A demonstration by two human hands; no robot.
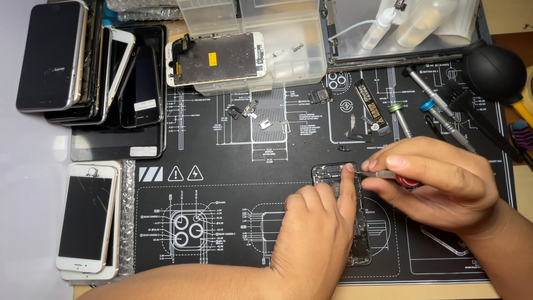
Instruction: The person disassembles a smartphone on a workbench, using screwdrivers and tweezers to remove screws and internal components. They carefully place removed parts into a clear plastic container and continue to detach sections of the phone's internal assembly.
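Observation:
An opened phone body point(362, 244) lies on the black repair mat point(222, 183), its inner parts showing. My left hand point(316, 233) rests flat over the phone, the index finger stretched to its top edge. My right hand point(433, 183) pinches a small screwdriver point(391, 176) with a silver shaft and red cap, its tip at the phone's upper right corner. Much of the phone is hidden under my left hand.
Stacks of phones point(89, 66) lie at the upper left, white phones point(88, 219) at the lower left. A detached screen point(216, 58) rests on clear plastic boxes point(277, 39). Screwdrivers point(430, 91), a black air blower point(494, 72) and small loose parts point(366, 119) lie behind my hands.

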